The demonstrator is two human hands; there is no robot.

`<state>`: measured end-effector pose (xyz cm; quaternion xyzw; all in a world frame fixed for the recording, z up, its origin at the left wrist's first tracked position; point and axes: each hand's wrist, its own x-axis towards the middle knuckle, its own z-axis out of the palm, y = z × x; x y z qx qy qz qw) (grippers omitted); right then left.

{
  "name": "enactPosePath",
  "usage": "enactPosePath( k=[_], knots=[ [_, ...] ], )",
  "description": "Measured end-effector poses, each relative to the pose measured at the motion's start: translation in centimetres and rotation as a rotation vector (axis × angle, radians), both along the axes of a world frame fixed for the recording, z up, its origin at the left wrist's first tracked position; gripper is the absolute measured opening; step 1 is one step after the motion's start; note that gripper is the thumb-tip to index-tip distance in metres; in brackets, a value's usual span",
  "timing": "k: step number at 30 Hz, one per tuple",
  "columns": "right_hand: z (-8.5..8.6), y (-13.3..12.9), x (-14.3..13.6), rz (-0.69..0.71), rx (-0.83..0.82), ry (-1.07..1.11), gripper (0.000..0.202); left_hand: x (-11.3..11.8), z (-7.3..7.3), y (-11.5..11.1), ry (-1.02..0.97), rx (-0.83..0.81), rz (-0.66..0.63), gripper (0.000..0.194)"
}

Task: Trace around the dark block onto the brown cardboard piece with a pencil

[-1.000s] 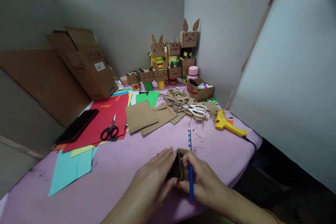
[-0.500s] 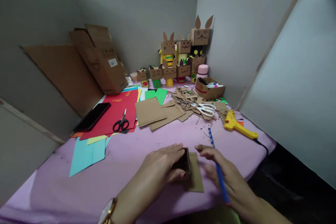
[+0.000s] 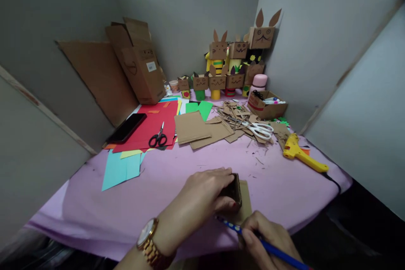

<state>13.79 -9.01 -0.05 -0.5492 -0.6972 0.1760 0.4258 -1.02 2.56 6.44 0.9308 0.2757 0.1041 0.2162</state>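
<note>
The left hand [image 3: 202, 194], a gold watch [image 3: 148, 236] on its wrist, is curled over a small dark cardboard box [image 3: 232, 192] and presses it down on a flat cardboard piece [image 3: 245, 206] that lies on the pink table [image 3: 158, 190]. Just below and to the right of it, the right hand [image 3: 268, 240] is clenched around a blue pencil [image 3: 253, 236], whose tip touches the cardboard piece at its near edge beside the box. Beyond the left hand lie larger cardboard sheets [image 3: 196, 128] and, to their right, a heap of cardboard scraps [image 3: 234, 116] with white scissors [image 3: 261, 130] on it. Farther right rests a yellow glue gun [image 3: 300, 154]. To the left of the sheets are black scissors [image 3: 158, 137] on red paper [image 3: 152, 124], a phone [image 3: 126, 127], and teal paper [image 3: 122, 168]. At the far end of the table stand cardboard animal figures [image 3: 234, 63].
</note>
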Motion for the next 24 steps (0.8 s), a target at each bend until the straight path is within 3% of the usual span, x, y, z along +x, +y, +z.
enactPosePath(
  k=[6,12,19,24],
  knots=[
    [-1.0,1.2,-0.8,0.052,0.085,-0.019,0.039,-0.1,0.1,-0.3,-0.006,0.006,0.002,0.042],
    [-1.5,1.5,-0.8,0.081,0.052,-0.006,0.031,-0.2,0.0,-0.5,-0.01,0.022,-0.003,0.041],
    [-1.0,1.7,-0.1,0.178,-0.023,0.018,0.019,-0.1,-0.1,-0.3,-0.008,0.035,-0.004,0.041],
    [-0.5,1.5,0.4,0.153,-0.092,0.052,0.02,-0.1,-0.1,-0.3,0.0,0.04,-0.002,0.04]
  ],
)
